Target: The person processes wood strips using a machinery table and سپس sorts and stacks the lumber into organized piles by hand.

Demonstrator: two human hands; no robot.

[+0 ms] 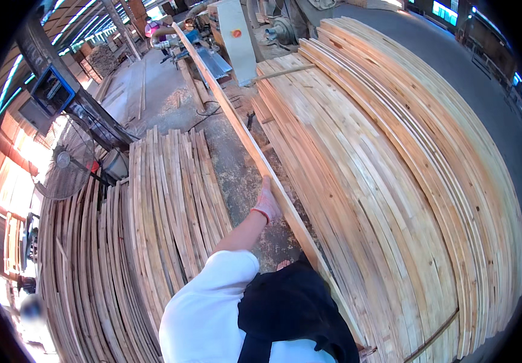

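My left hand, in a pale glove with a reddish cuff, is closed on the edge of a long wooden board. The narrow board slants from beside my body at the lower right up to the machinery at the far end. It passes along the left edge of a large stack of planks. My right hand cannot be made out. A small reddish patch shows at the board's near end, too little to tell whether it is that hand. Dark cloth hangs over my front and covers part of the view there.
Left of the walkway lie piles of narrow wooden strips, with a large round fan behind them. A pale machine cabinet with a red-and-yellow switch stands ahead. Far off is another person. Sawdust and cables lie on the floor.
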